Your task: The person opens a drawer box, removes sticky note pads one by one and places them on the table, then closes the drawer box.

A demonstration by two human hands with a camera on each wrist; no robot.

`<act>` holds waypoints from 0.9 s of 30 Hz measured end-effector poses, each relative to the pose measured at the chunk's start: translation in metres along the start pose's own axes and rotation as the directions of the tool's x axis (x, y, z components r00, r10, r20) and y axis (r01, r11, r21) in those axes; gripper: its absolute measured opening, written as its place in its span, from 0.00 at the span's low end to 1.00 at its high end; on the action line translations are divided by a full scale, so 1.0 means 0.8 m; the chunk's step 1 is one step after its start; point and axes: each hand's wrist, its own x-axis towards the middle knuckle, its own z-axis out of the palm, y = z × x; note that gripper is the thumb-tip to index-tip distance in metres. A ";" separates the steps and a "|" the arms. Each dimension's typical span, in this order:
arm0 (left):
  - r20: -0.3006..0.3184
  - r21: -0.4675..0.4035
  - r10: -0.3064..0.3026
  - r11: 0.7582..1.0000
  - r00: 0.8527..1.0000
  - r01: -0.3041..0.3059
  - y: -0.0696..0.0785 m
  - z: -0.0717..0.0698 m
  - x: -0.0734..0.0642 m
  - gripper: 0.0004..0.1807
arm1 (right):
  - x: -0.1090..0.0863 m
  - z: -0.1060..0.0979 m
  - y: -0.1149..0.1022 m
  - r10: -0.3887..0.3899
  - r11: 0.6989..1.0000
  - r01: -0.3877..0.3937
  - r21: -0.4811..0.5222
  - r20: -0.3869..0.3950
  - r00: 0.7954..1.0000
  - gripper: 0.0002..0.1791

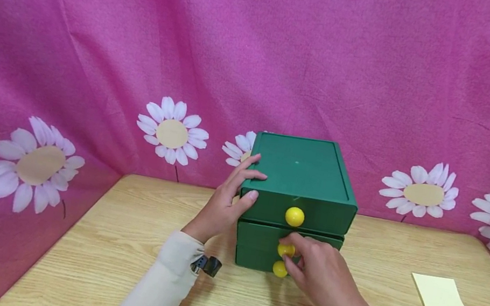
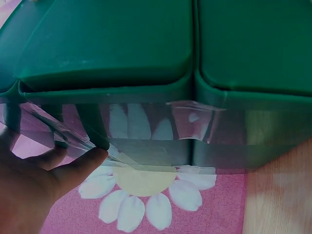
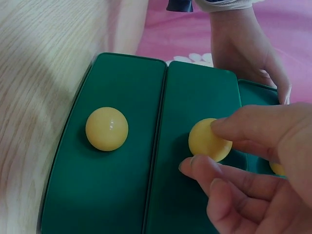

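Observation:
A small green drawer cabinet (image 1: 302,166) with three stacked drawers and round yellow knobs stands on the table. My left hand (image 1: 228,202) steadies its left side, fingers extended over the top edge and thumb at the front corner. With thumb and fingers, my right hand (image 1: 327,271) pinches the middle knob (image 3: 208,141). The top knob (image 1: 295,216) and the bottom knob (image 3: 107,128) are untouched. A thin dark gap runs along the upper edge of the middle drawer (image 1: 260,236). In the left wrist view, the left fingers lie against the cabinet's glossy side (image 2: 146,151).
On the wooden table (image 1: 121,240), a pale yellow pad of sticky notes (image 1: 441,296) lies to the right of the cabinet. A pink cloth (image 1: 341,55) printed with white daisies hangs behind and along the sides.

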 end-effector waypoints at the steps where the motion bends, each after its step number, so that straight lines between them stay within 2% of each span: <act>1: 0.000 0.000 0.002 1.000 1.000 -0.002 0.000 0.000 0.000 0.18 | 0.000 0.000 0.000 -0.006 1.000 0.006 -0.002 0.001 1.000 0.10; 21: 0.004 0.002 0.003 1.000 1.000 -0.003 0.000 0.000 0.000 0.18 | -0.001 -0.009 0.007 -0.148 0.989 0.148 0.026 0.021 0.989 0.09; 27: 0.006 0.003 0.000 1.000 1.000 0.000 0.002 0.000 0.000 0.18 | -0.002 -0.011 0.005 -0.129 0.992 0.129 0.000 0.041 0.991 0.09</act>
